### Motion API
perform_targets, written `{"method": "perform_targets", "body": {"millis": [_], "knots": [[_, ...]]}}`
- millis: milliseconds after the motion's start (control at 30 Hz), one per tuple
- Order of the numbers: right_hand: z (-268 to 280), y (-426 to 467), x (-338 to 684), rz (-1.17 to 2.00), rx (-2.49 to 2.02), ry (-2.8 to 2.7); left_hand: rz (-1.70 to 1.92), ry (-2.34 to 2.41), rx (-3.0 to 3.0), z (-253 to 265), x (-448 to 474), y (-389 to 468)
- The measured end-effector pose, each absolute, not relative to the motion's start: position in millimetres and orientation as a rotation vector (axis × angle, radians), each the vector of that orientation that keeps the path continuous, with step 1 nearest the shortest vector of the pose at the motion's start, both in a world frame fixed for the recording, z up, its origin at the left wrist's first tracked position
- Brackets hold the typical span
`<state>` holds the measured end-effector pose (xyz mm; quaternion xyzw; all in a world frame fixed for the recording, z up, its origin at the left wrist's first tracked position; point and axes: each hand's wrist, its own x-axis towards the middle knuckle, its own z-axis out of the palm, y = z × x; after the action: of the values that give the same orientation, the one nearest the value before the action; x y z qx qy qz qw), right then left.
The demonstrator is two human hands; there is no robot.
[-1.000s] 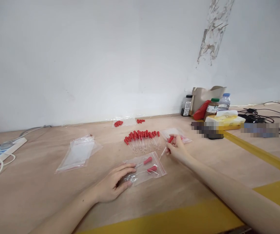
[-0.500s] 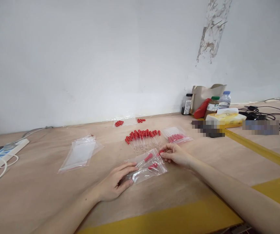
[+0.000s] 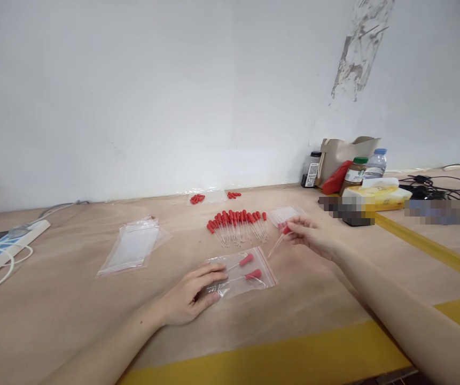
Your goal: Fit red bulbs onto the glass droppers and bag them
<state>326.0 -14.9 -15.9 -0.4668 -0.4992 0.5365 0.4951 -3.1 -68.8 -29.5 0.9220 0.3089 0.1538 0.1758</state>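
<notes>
My left hand [image 3: 192,294] lies on a clear zip bag [image 3: 233,291], fingers apart, pressing its left end to the table. Inside that bag are two droppers with red bulbs [image 3: 253,274], their tubes running under my fingers. My right hand [image 3: 310,235] pinches another dropper [image 3: 285,230] by its red bulb, with the thin clear tube slanting down and left, outside the bag's zip edge. Behind the bag, a fanned row of several droppers [image 3: 235,219] lies with bulbs toward the wall. A filled bag of droppers [image 3: 283,214] is partly hidden behind my right hand.
A stack of flat zip bags [image 3: 131,246] lies to the left, near a power strip [image 3: 13,248] with white cables. Loose red bulbs [image 3: 197,198] sit by the wall. At right stand a tissue pack [image 3: 376,197], bottles, a jar [image 3: 353,174], a paper bag [image 3: 340,155] and black cables.
My right hand has moved from the bag's zip edge up and to the right, carrying the dropper, whose tube now shows. My left hand stays on the bag.
</notes>
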Motion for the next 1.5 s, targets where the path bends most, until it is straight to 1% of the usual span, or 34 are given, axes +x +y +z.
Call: {"method": "perform_targets", "body": {"millis": [67,167,400,800,967,1067,1167,1233,1367,1500], "knots": [[-14.7,-11.3,329.4,1.255,-1.064,-1.027,0.445,0.877,2.604,-28.7,-3.3,-68.9],[-18.4,-8.8,325.9,1.215,-1.029,-0.907,0.440,0.889,2.601,-27.5,-3.5,-69.2],[-32.3,-9.2,309.7,1.218,-1.101,-0.995,0.429,0.907,2.598,-27.3,-3.7,-70.5],[-33.8,-4.8,314.5,1.179,-1.093,-0.948,0.413,0.897,2.615,-27.4,-3.3,-69.9],[-36.9,-7.6,304.9,1.255,-1.076,-0.897,0.417,0.896,2.609,-27.8,-3.1,-69.5],[-36.1,-13.1,301.2,1.387,-1.059,-0.875,0.422,0.894,2.600,-28.0,-3.4,-69.6],[-35.2,-18.0,303.3,1.566,-1.056,-1.044,0.437,0.888,2.593,-27.9,-3.4,-69.9],[-35.5,-19.8,305.7,1.587,-1.066,-1.264,0.446,0.886,2.591,-27.4,-3.0,-70.2],[-37.5,-21.9,303.3,1.376,-1.129,-1.654,0.452,0.881,2.601,-26.3,-1.8,-70.5],[-41.7,-24.8,290.6,1.163,-1.094,-1.857,0.443,0.894,2.604,-26.4,-1.5,-70.0]]}}
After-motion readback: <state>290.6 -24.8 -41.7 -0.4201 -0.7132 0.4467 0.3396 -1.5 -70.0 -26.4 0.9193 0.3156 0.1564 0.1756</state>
